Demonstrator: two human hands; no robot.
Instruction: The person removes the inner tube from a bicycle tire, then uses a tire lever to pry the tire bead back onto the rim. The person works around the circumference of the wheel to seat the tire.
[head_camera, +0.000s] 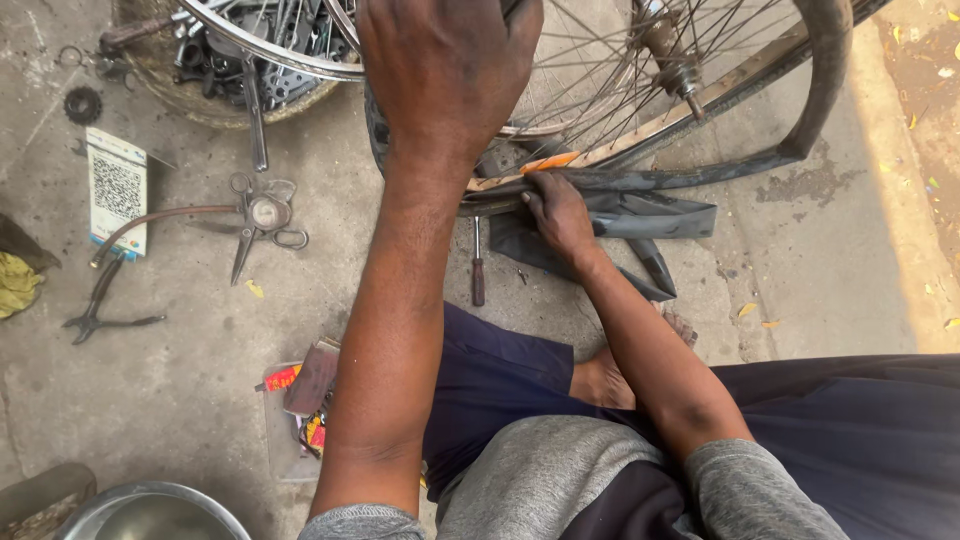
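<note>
Your left hand (450, 70) is raised high, back of the hand toward you, fingers (400, 30) curled over the spoked silver bicycle wheel rim (600, 150) at its near-left side, the wrist straight. Your left forearm runs long and nearly vertical below it, bare up to a grey sleeve pushed to the elbow. Your right hand (558, 215) sits lower, at the rim's bottom edge, knuckles up, fingers (535, 190) bent and pressing there. Your right forearm slants down and to the right from that spot, its elbow bent, grey sleeve bunched above it.
</note>
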